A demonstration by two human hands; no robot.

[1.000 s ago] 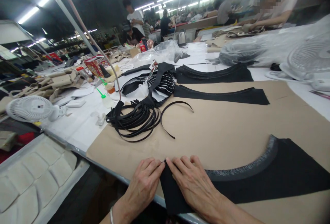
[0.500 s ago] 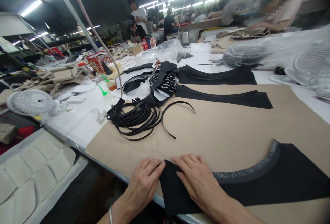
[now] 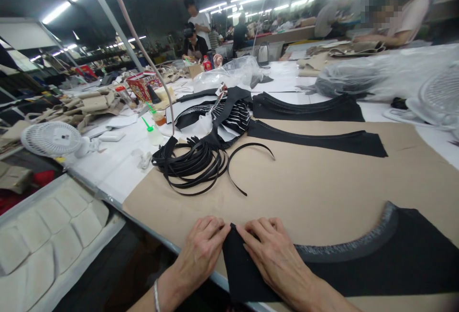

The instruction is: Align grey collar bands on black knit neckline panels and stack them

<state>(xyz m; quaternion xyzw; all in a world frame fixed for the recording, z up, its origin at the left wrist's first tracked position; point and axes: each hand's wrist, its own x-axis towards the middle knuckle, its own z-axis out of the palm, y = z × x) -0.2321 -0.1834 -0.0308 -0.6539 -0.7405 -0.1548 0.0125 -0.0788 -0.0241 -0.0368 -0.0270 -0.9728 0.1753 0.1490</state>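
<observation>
A black fabric piece (image 3: 376, 269) with a grey curved edge strip (image 3: 358, 247) lies on brown paper (image 3: 322, 183) at the near table edge. My left hand (image 3: 201, 252) rests by the piece's left corner, fingertips pinching the tip. My right hand (image 3: 272, 254) lies on the fabric with fingers bent, pressing the same corner. The two hands almost touch.
A bundle of black strips (image 3: 193, 163) lies beyond my hands. Further black pieces (image 3: 322, 139) and striped fabric (image 3: 229, 113) sit behind. Glue bottles (image 3: 152, 132), a small white fan (image 3: 52, 139), plastic bags (image 3: 229, 72) and another fan (image 3: 437, 96) stand around. Other people work at far tables.
My right fingers have curled and drawn back slightly toward the fabric corner. The view has shifted a little. The fabric stays in place.
</observation>
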